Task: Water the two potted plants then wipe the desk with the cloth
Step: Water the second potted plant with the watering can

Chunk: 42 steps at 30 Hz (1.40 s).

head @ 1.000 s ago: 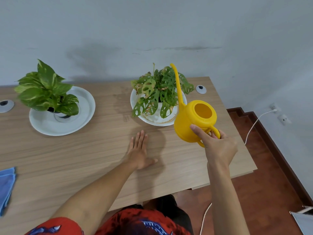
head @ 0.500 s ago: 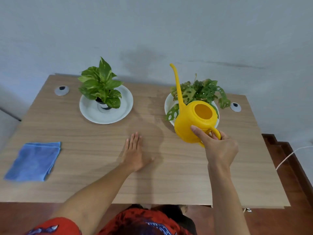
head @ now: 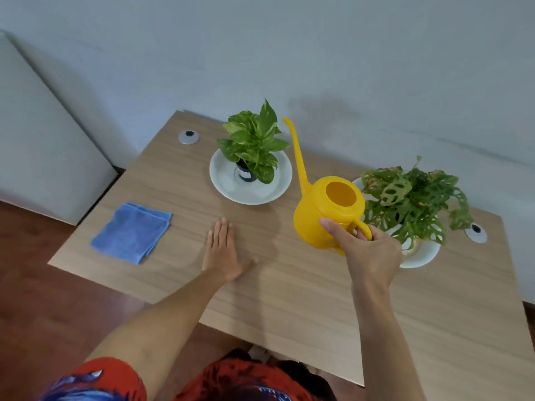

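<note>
The right hand (head: pixel 369 253) is gripping the yellow plastic watering can (head: pixel 327 212) by its handle, ready to pour, while the left hand (head: pixel 223 253) is lying spread flat on the wooden tabletop (head: pixel 289 299) for balance.

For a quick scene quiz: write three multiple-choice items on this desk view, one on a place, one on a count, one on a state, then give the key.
1. Where does the blue cloth lie on the desk?
A. near the desk's left edge
B. under the watering can
C. on a white dish

2. How many potted plants stand on the desk?
A. one
B. two
C. three

3. What is the left hand doing?
A. gripping the cloth
B. holding a leaf
C. lying flat on the desk, open

Key: 1 A, the cloth lies folded by the left edge, apart from all else. 2 B, the pothos and the holed-leaf plant each stand on a white dish. 3 C, its palm is down with nothing in it, while the right hand holds the yellow watering can.
</note>
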### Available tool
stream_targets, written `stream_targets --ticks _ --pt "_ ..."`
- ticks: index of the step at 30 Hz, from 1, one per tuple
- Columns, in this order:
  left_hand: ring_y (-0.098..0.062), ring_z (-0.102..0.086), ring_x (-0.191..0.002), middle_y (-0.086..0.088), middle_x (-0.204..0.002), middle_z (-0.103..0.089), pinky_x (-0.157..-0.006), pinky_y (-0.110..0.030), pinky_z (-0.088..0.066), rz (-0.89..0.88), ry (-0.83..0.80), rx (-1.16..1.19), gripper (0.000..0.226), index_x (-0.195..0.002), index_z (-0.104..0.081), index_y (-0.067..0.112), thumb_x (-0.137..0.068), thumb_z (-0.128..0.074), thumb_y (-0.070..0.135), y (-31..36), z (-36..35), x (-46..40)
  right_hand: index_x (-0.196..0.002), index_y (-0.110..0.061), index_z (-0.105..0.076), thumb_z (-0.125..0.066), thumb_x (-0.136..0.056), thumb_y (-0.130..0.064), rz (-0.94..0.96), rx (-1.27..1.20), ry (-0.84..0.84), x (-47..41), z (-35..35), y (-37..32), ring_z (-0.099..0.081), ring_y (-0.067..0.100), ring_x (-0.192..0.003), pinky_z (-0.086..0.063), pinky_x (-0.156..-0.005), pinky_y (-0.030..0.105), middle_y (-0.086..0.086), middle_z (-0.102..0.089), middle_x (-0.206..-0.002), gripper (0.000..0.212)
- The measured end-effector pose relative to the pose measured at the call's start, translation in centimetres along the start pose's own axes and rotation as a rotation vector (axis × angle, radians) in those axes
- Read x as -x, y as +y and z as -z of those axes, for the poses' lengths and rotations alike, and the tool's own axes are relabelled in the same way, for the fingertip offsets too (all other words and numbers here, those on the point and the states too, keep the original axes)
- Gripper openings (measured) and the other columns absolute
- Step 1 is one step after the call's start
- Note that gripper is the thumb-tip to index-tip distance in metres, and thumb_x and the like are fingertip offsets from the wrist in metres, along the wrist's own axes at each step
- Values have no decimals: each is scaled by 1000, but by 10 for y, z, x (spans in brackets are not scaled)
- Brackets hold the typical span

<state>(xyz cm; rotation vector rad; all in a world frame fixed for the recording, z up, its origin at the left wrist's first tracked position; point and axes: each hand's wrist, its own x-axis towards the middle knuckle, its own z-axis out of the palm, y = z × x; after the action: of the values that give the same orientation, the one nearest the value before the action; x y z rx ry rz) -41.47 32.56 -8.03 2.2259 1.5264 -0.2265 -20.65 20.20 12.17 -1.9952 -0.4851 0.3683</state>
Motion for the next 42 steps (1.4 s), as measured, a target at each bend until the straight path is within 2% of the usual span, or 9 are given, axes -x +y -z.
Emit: stream_targets --ticks 2,5,10,15,18,22,28,31,42 --pt "-24 29 -150 -13 -164 28 -124 -42 15 40 -6 21 128 -157 14 5 -77 -41 89 -9 1 2 -47 -22 -49 -95 -50 -51 15 34 -22 1 -9 -4 -43 11 -50 -38 -55 33 -8 -49 -49 54" --pt "-24 31 -149 -13 -162 32 -124 -45 15 63 -47 9 133 -155 21 5 -74 -40 92 -18 -2 4 -53 -17 -58 -93 -49 -55 14 72 -45 3 -21 -10 -50 15 -56 -47 -61 39 -3 -58 -55 52" --pt "-22 43 -142 -9 -155 44 -121 -45 21 96 -105 23 151 -150 33 8 -55 -38 102 -15 0 6 -58 -8 -61 -92 -49 -58 31 115 -59 6 -30 -19 -49 16 -56 -46 -62 38 0 -57 -56 60" --pt "-21 48 -139 -9 -153 48 -120 -47 21 97 -146 38 161 -148 36 9 -44 -42 104 -16 2 5 -63 -5 -65 -91 -49 -59 43 157 -68 9 -33 -26 -58 21 -62 -54 -71 47 11 -70 -67 61" --pt "-21 49 -138 -8 -151 50 -120 -48 22 90 -148 46 168 -147 38 10 -36 -43 107 -18 4 6 -65 -8 -66 -91 -50 -61 54 179 -76 10 -33 -29 -67 27 -71 -57 -74 49 4 -69 -65 60" --pt "-21 50 -137 -7 -150 52 -119 -48 24 72 -170 57 169 -146 40 11 -36 -45 107 -20 6 7 -65 -10 -66 -89 -49 -63 57 190 -85 12 -34 -31 -69 27 -75 -57 -76 49 -2 -65 -62 60" --pt "-22 50 -137 -7 -150 52 -119 -48 23 66 -189 58 167 -147 39 11 -40 -51 103 -18 11 10 -58 -15 -63 -86 -45 -67 62 166 -95 12 -37 -30 -59 18 -61 -57 -70 49 -4 -64 -59 59" --pt "-22 50 -136 -7 -149 53 -119 -48 23 75 -196 59 166 -146 39 11 -41 -52 103 -18 12 11 -50 -20 -53 -89 -46 -63 77 138 -105 12 -39 -29 -50 15 -55 -49 -62 43 -5 -58 -53 56" --pt "-23 50 -136 -7 -149 53 -118 -47 25 113 -245 23 165 -146 40 12 -44 -57 99 -12 17 9 -48 -21 -48 -93 -51 -56 104 120 -118 7 -50 -35 -46 16 -53 -43 -59 37 -3 -54 -52 58"
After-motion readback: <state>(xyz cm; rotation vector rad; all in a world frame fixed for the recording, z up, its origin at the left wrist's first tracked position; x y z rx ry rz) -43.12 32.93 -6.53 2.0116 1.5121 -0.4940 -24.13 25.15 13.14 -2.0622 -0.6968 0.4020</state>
